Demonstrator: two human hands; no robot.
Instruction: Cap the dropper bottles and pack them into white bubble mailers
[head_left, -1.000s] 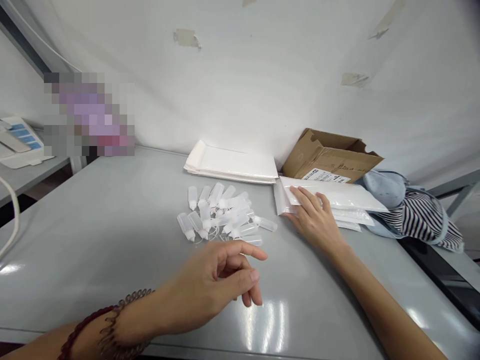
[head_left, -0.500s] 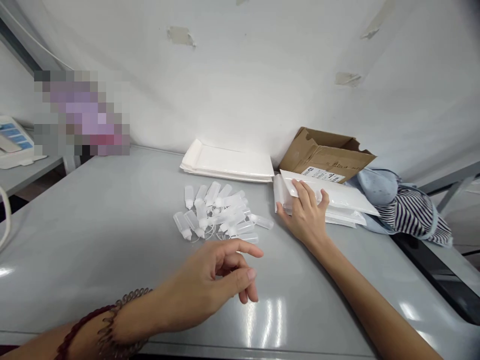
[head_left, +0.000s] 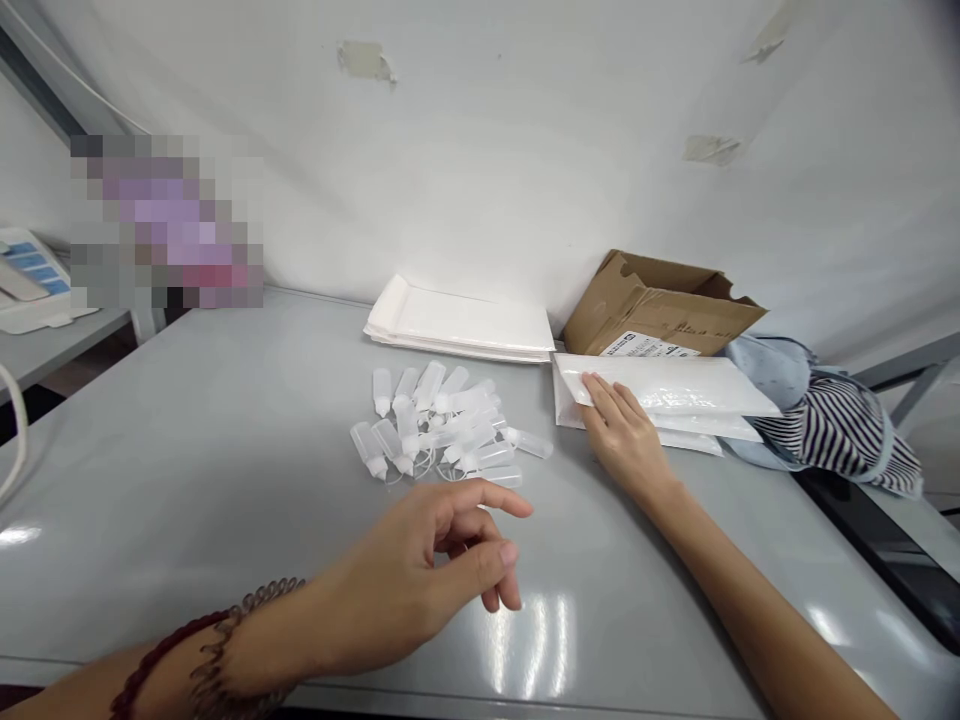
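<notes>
White envelope point(head_left: 697, 388) under right fingers point(head_left: 604, 398); carton label point(head_left: 634, 345) illegible.

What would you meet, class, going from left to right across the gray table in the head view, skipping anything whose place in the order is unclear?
Small bottles → right hand on shiny white envelopes → striped cloth.

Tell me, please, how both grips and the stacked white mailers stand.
Left grip empty, fingers loosely bent. Right grip on topmost white mailer, thumb out of sight. Nearby: translucent bottles left of mailers, cardboard box behind.
</notes>
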